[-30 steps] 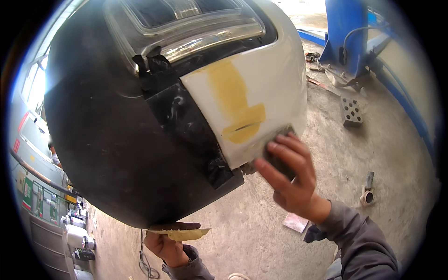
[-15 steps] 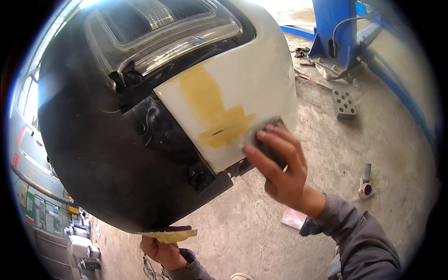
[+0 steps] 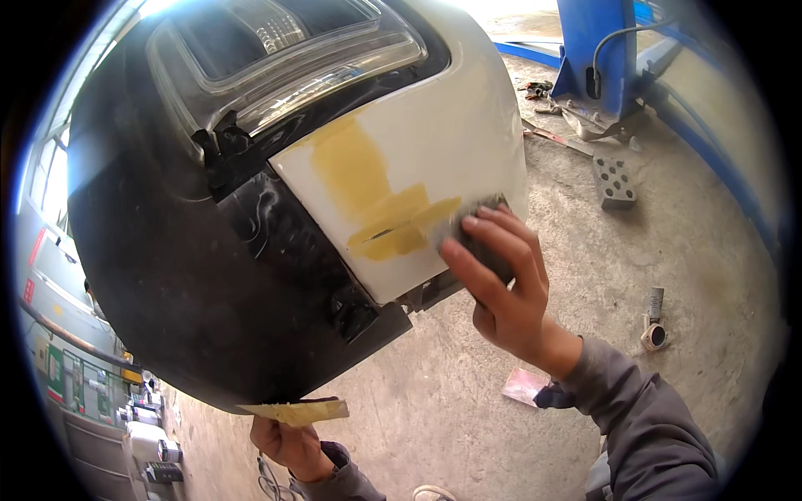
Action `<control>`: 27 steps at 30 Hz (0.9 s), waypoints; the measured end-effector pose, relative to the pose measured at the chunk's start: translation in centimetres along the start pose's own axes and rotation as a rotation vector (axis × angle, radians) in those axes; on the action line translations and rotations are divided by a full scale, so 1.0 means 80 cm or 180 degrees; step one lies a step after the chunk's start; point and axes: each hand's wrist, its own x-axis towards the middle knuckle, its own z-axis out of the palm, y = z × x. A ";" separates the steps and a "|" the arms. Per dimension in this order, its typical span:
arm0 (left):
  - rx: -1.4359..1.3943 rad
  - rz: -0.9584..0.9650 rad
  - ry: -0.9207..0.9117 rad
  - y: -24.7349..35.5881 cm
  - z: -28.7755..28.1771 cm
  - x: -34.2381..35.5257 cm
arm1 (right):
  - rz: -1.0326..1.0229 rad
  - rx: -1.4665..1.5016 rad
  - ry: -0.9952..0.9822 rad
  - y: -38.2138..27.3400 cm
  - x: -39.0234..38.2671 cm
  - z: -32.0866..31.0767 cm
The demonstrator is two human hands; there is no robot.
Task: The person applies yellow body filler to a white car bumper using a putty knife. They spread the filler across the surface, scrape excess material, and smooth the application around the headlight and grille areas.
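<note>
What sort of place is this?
Probably a car body repair shop: a white body panel bears yellow, filler-like patches, and a thick blue post stands on a concrete-looking floor.

- Concrete floor [image 3: 451, 376], grey-beige and scuffed.
- Far right: a blue post [image 3: 595, 58] stands on it, with small dark clutter [image 3: 535, 88] near its foot.
- Just nearer, a thin bar [image 3: 561, 139] lies slantwise, its near end beside a grey block [image 3: 615, 185] with dark round holes.
- Right: a grey-handled tool [image 3: 654, 334] with a round dark-centred end.
- Near, right of centre: a flat pinkish square [image 3: 522, 387].
- Near left: a looped dark cable [image 3: 269, 482].
</note>
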 end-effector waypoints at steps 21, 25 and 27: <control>-0.0248 0.0077 0.0148 0.009 0.013 0.003 | -0.0059 -0.0139 -0.0094 -0.042 0.014 0.032; -0.0273 -0.0056 0.0038 0.005 0.011 0.002 | -0.0127 -0.0111 -0.0389 -0.046 -0.016 0.033; 0.0016 -0.0192 -0.0053 0.013 0.011 -0.002 | -0.0106 -0.0046 -0.0606 -0.047 -0.026 0.027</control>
